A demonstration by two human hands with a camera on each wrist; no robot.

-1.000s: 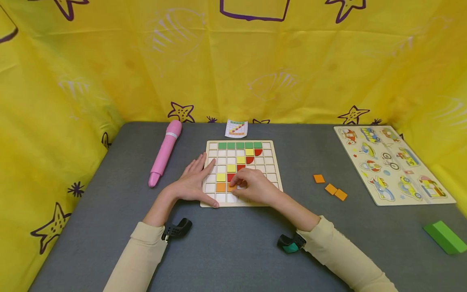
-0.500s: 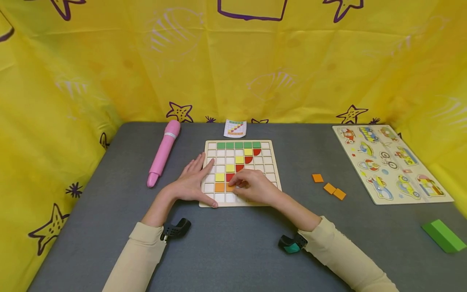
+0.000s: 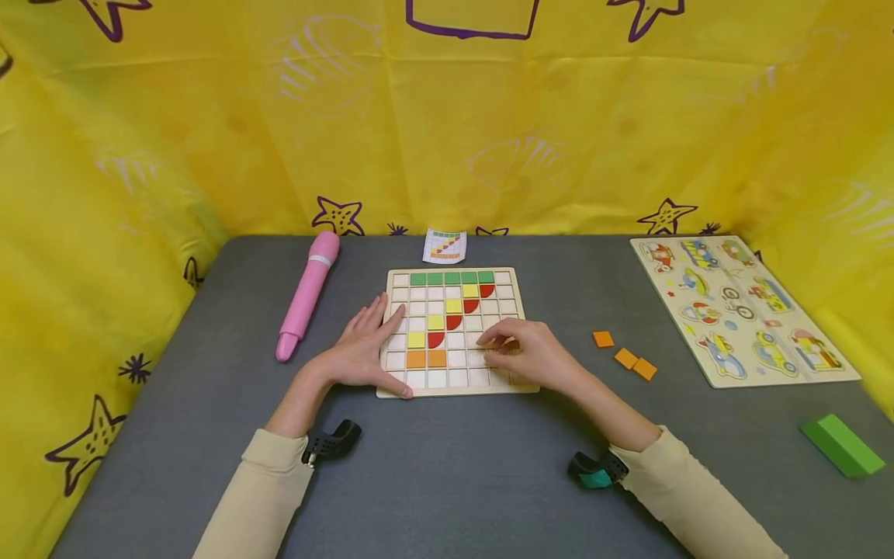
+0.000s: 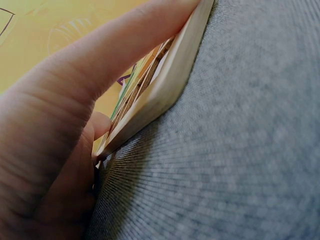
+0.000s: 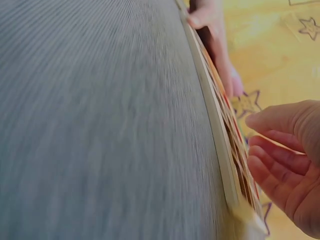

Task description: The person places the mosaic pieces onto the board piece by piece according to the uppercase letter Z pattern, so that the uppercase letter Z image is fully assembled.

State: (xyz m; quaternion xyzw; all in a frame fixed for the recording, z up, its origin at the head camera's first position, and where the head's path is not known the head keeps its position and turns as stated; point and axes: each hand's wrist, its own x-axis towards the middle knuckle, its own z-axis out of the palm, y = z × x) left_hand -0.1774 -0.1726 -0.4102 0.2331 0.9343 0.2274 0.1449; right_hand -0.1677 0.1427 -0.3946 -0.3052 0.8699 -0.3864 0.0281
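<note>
A wooden grid board [image 3: 437, 378] lies on the grey table. My left hand [image 3: 359, 353] rests on its left edge with fingers and thumb spread; in the left wrist view, the thumb [image 4: 115, 47] lies along the board's rim. Over the board's right part is my right hand [image 3: 534, 355], fingers loosely bent, thumb and fingertips apart, holding nothing. Two orange tiles [image 3: 436, 358] sit side by side in a lower row. Yellow squares [image 3: 436, 322] and red quarter-round tiles [image 3: 454, 321] climb diagonally above them. A row of green tiles [image 3: 452, 278] fills the top.
Three loose orange tiles [image 3: 625, 358] lie right of the board. Behind it is a small pattern card [image 3: 445, 246]. A pink stick-like object [image 3: 307, 295] lies left. A vehicle puzzle board [image 3: 712, 341] and green block [image 3: 841, 445] are far right. Yellow cloth [image 3: 433, 109] surrounds the table.
My right hand has let go of the second orange tile, now in its cell, and moved right with its fingers parted. The left hand has stayed on the board's edge.
</note>
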